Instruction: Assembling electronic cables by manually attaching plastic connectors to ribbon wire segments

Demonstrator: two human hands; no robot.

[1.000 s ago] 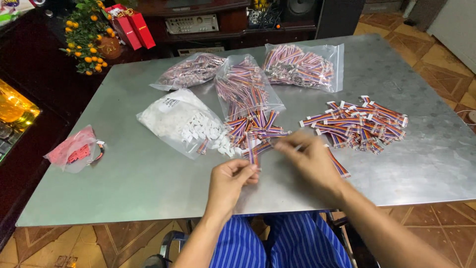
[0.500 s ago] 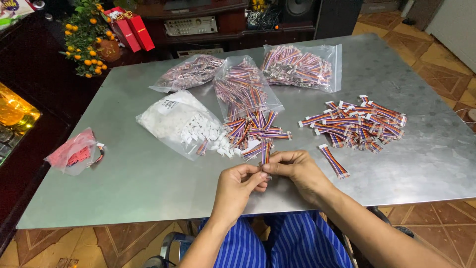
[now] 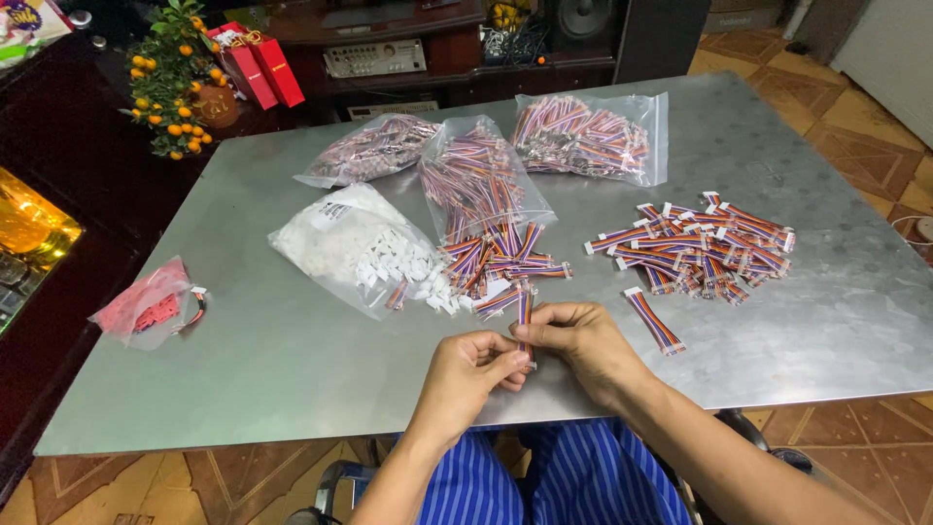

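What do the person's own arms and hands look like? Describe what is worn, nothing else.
Both arms are bare as far as the picture shows, with no sleeves in view. The left hand and the right hand are bare too: no gloves, and no rings, watch or bracelet show. Below the arms, blue trousers with thin white stripes cover the lap.

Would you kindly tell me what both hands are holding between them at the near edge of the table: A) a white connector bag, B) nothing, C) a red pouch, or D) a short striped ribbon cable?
D: the left hand and right hand pinch a short striped ribbon cable upright between their fingertips, above the metal table.
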